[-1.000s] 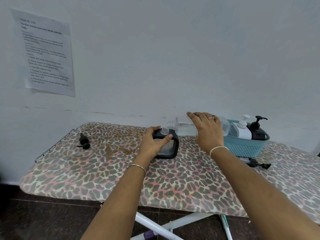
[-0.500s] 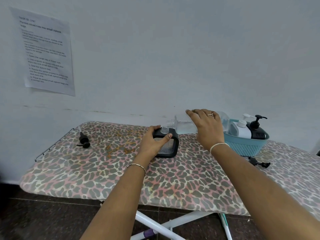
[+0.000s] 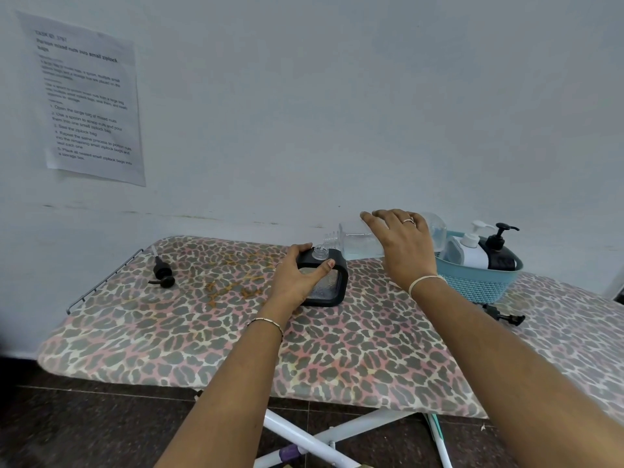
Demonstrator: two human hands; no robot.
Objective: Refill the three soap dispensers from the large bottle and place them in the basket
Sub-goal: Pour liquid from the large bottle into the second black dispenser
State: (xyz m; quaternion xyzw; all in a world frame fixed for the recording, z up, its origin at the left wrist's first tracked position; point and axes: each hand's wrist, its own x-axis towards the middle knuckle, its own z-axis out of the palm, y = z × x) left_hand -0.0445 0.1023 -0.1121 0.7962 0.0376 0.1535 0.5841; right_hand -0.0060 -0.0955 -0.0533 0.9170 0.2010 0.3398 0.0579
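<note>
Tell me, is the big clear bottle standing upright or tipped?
Tipped: the clear bottle lies almost level in the right hand, its uncapped neck aimed at the open mouth of the black dispenser that the left hand holds.

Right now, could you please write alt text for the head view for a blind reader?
The right hand holds a large clear bottle sideways, its mouth just above the open neck of a black dispenser gripped by the left hand. Two pump dispensers sit in a blue basket.
</note>
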